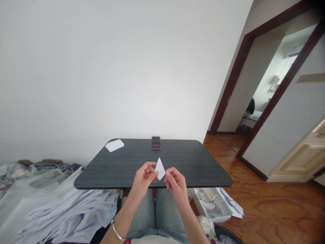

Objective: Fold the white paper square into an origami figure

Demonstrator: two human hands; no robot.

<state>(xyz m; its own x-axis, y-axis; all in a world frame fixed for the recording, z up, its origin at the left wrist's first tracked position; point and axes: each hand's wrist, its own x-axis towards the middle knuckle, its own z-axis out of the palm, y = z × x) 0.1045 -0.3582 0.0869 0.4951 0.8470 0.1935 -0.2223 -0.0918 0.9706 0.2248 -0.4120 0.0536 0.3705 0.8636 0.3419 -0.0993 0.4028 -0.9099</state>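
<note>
A small piece of white folded paper (159, 169), kite-shaped with its point upward, is held above the near part of the dark table (177, 156). My left hand (144, 176) pinches its left side between thumb and fingers. At the paper's right corner, my right hand (175, 179) is closed, thumb against fingertips, gripping that edge. Farther back on the table stands a small dark object with a light frame (156, 143), perhaps a phone on a stand. White sheets of paper (114, 145) lie at the table's far left corner.
Piled clothes and white fabric (73, 210) lie to the left. An open white box (212, 203) with assorted items sits on the wooden floor (266, 206) at the right, papers (230, 202) beside it. A white wall (127, 67) rises behind the table; a doorway (241, 88) opens at right.
</note>
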